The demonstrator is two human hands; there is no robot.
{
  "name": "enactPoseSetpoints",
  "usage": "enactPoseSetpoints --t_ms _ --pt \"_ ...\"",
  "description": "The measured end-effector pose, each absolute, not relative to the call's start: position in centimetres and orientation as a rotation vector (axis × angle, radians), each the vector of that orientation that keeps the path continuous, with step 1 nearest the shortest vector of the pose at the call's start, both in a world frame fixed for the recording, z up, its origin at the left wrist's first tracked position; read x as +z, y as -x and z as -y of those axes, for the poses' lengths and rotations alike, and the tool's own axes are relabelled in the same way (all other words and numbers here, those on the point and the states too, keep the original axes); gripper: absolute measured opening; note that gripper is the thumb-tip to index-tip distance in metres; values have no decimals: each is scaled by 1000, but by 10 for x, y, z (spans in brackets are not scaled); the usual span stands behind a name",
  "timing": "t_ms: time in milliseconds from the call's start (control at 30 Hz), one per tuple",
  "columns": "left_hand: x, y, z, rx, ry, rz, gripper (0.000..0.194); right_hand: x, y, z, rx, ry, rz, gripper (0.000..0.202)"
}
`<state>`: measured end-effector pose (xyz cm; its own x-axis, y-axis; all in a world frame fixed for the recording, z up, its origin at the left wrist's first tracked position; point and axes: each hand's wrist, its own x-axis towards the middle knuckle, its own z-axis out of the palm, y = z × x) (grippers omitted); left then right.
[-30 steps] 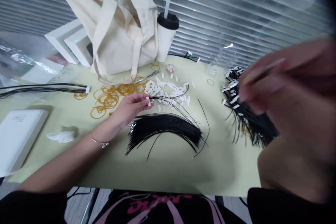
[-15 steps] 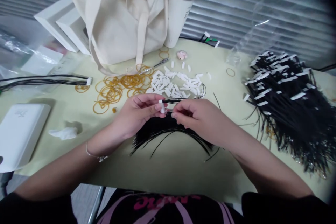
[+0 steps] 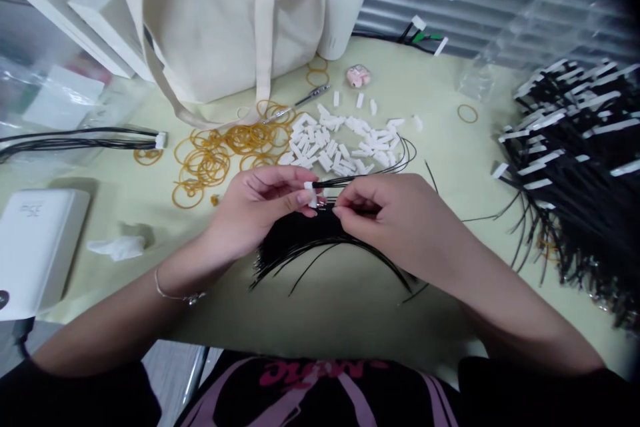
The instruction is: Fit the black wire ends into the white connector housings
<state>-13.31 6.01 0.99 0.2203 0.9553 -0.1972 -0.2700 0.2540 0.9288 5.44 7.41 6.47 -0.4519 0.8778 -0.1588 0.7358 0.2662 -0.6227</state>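
Observation:
Between the thumb and fingers of my left hand (image 3: 270, 203) is a white connector housing (image 3: 311, 194), held upright. Several black wires (image 3: 345, 181) run from its top end to the right, over my right hand's fingertips. My right hand (image 3: 387, 207) pinches a thin black wire (image 3: 327, 207), its metal tip close to the housing; whether the tip has entered it I cannot tell. Under both hands lies a bundle of loose black wires (image 3: 295, 240) on the table. Just behind my hands is a pile of small white connector housings (image 3: 325, 147).
Yellow rubber bands (image 3: 215, 153) lie left of the pile, with a metal pen-like tool (image 3: 313, 95) behind. A canvas bag (image 3: 210, 33) and white cup (image 3: 347, 0) stand at the back. Finished-looking wire harnesses (image 3: 575, 167) heap at right; a white power bank (image 3: 40, 247) sits left.
The camera view has tilted down and come closer. Both hands stay together at the connector housing, with the right fingertips slightly shifted beside it.

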Motion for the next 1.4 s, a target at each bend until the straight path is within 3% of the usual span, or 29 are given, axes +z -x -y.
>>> enactPoseSetpoints --t_ms 333,700,1400 --pt "14 129 -58 996 -950 -1008 17 63 -54 -67 825 1487 2348 12" --pt "11 127 -58 991 -841 -857 16 70 -56 -71 952 1501 2406 18" --pt "12 125 -54 1012 -925 -932 14 69 -51 -67 876 1531 2469 21"
